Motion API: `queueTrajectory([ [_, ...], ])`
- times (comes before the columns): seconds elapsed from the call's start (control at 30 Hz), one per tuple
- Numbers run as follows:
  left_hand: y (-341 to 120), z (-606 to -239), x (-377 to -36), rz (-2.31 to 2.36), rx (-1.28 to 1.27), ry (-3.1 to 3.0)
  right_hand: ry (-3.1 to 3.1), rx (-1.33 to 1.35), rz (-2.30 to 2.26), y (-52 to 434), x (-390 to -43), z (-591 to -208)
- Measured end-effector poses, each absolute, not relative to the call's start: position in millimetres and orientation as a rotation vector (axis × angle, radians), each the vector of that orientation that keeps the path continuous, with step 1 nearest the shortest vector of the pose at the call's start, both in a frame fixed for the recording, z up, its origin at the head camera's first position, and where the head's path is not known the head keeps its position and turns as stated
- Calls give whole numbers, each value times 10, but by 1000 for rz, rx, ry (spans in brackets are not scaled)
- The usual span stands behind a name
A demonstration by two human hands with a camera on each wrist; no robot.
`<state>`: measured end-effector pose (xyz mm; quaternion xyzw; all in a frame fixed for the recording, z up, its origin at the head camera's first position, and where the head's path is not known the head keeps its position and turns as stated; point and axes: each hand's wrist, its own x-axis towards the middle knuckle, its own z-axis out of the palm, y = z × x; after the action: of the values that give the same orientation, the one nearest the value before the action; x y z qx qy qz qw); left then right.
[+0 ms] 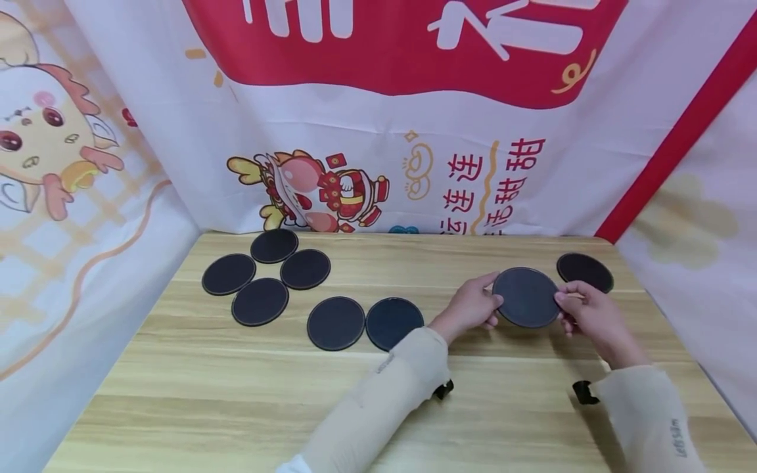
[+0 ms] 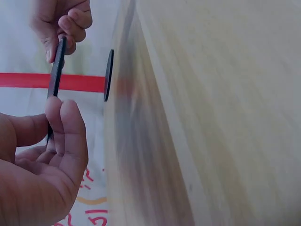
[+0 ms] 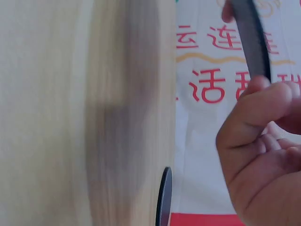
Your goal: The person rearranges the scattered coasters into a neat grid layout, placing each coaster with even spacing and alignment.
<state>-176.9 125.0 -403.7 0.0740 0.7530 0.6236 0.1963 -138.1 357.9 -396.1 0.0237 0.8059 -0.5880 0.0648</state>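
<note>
A round black coaster [image 1: 526, 297] is held up above the right part of the table, its flat face toward the head camera. My left hand [image 1: 473, 303] pinches its left edge between thumb and fingers. On the opposite edge, my right hand [image 1: 588, 312] pinches it the same way. The left wrist view shows the coaster [image 2: 56, 70] edge-on between both hands, apart from the tabletop. In the right wrist view, the right hand [image 3: 263, 146] grips the lower end of the coaster [image 3: 251, 37]. Another black coaster [image 1: 585, 272] lies on the table just behind the right hand.
Four-sided wooden table [image 1: 236, 407] bears several more black coasters. A cluster at the back left includes one coaster [image 1: 260, 301] near its front. Two touching coasters, left [image 1: 336, 323] and right [image 1: 394, 320], lie mid-table, near the left forearm. Printed cloth [image 1: 378, 164] hangs behind the table.
</note>
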Motion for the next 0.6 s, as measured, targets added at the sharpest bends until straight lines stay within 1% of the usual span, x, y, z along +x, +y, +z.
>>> queueTrajectory([
  [0.13,1158,-4032,-1766,1734,231,2112,2468,58,-1779,3455,-1376,-3989],
  [0.37,957,-4062,-1741,1667,277,2162,2600,46,-1642,3205,-1371,-4015],
  [0.6,717,-4022,-1709,1511,274,2267,2747,-25,-1328,2898,-1331,-4025],
])
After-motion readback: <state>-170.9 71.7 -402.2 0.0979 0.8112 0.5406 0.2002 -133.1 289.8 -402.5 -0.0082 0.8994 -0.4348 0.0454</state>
